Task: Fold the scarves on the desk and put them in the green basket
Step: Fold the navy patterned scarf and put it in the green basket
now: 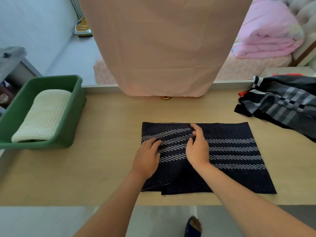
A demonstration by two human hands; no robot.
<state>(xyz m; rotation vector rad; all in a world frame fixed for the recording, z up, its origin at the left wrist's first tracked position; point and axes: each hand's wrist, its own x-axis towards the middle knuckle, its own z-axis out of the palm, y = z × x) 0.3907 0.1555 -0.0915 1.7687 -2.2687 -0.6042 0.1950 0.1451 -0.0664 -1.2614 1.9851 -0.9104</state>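
right grip [196,147] pinches a fold of the navy scarf [230,151], left grip [147,156] spread flat on it.

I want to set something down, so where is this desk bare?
Bare desk lies between the green basket and the navy scarf, and along the near left edge. A narrower strip runs between that scarf and the hanging pink cloth. The far right corner is crowded by the plaid scarf heap.
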